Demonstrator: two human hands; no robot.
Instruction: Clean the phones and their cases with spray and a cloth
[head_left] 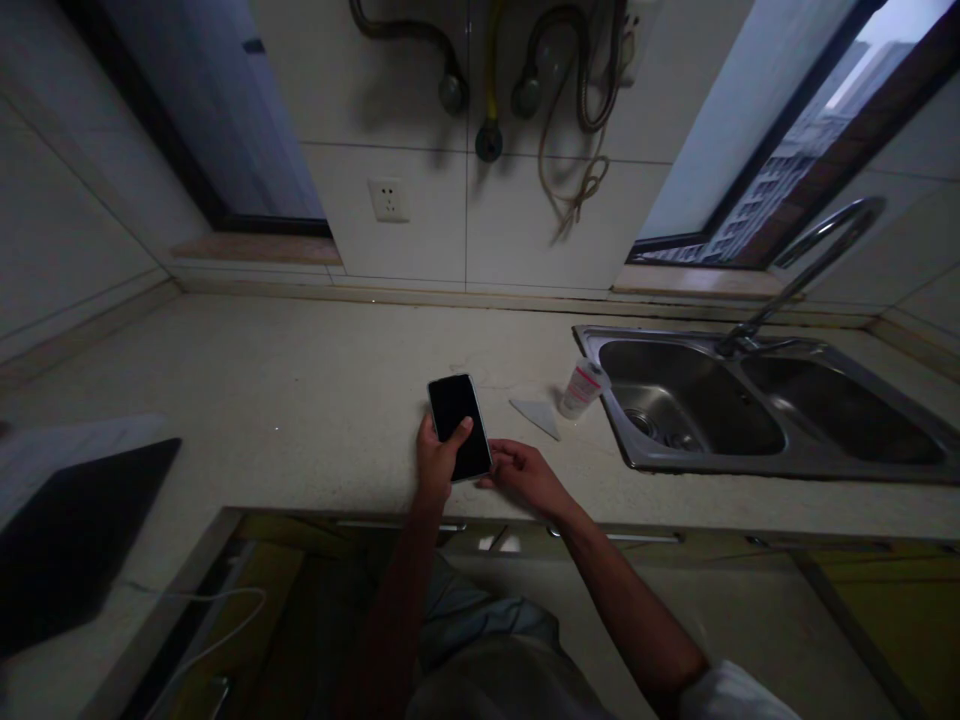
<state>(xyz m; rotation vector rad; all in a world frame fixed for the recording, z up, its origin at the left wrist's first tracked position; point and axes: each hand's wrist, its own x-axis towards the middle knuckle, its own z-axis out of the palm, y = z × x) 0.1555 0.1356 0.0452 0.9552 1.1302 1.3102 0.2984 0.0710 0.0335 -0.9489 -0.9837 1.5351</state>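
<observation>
A black smartphone (457, 415) with a dark screen is held just above the pale countertop (300, 390). My left hand (437, 462) grips its lower left side, thumb lying across the screen. My right hand (521, 472) touches the phone's lower right corner with curled fingers. Both forearms reach up from the bottom of the view over the counter's front edge.
A small white bottle (581, 388) and a pale triangular piece (537, 416) lie right of the phone. A double steel sink (765, 410) with a curved tap (810, 255) is at right. A black cooktop (67, 530) sits at left. A wall socket (389, 199) and hoses hang behind.
</observation>
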